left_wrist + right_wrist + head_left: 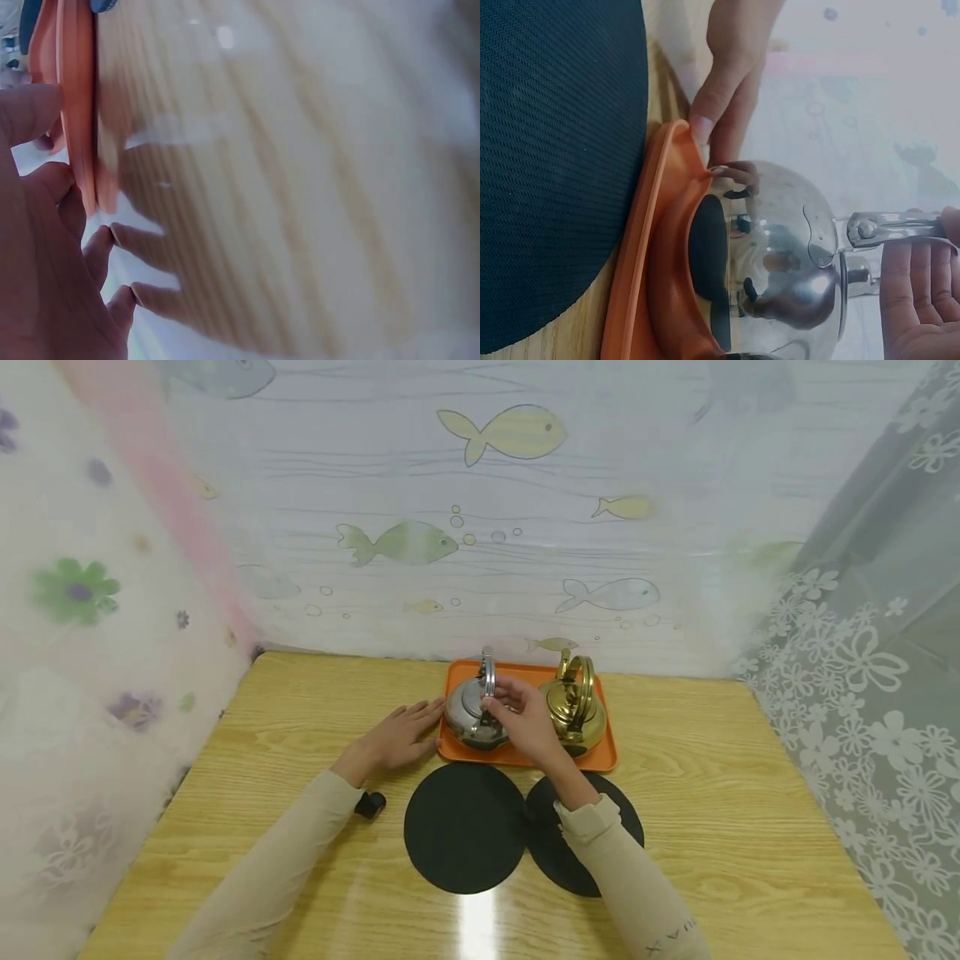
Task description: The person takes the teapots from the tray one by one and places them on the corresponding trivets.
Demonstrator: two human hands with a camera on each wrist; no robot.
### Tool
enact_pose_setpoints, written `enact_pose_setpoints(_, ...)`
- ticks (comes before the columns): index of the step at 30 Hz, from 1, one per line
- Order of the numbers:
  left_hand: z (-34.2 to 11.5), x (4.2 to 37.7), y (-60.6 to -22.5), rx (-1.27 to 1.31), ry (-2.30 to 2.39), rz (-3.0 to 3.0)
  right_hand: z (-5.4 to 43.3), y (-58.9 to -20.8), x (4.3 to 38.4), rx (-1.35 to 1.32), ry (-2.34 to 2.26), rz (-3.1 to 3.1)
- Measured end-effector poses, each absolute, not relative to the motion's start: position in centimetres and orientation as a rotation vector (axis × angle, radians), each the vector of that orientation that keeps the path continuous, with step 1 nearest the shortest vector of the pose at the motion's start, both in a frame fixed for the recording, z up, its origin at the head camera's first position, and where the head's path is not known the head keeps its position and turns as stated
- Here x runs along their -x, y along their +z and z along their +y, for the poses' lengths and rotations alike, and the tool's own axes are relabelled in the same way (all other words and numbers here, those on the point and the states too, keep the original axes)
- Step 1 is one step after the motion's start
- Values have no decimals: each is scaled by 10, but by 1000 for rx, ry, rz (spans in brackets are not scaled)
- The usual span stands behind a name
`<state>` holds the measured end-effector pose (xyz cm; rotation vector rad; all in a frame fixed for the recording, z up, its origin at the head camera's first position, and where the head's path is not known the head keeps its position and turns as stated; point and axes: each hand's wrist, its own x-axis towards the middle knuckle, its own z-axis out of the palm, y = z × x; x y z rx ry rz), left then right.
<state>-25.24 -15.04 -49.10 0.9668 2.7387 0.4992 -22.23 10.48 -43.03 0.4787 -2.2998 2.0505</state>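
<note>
A shiny silver kettle stands on an orange tray, beside a gold kettle. My right hand is at the silver kettle's upright handle, with the thumb on the handle and the fingers bent behind it. In the right wrist view the handle passes between thumb and fingers, and the kettle's base sits in the tray. Flat on the table, my left hand has its fingers spread, touching the tray's left edge. The left wrist view shows those fingers by the tray rim.
Two round black mats lie in front of the tray, the left mat slightly overlapping the right mat. A small black object is by the left wrist. Behind the wooden table hangs a fish-patterned curtain.
</note>
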Motion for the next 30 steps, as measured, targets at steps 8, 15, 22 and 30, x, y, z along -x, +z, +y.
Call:
enact_pose_setpoints(8, -151, 255, -502, -961, 612, 2743, 110, -431, 219, -516, 2042, -2277)
enact_pose_setpoints(15, -152, 255, -505, -937, 735, 2739, 112, -431, 217, -594, 2052, -2263)
enact_pose_setpoints(22, -155, 251, -510, -910, 874, 2727, 114, -427, 211, -622, 2047, -2264)
enact_pose_setpoints(30, -153, 252, -518, -898, 1006, 2710, 117, -420, 208, -657, 2040, -2215)
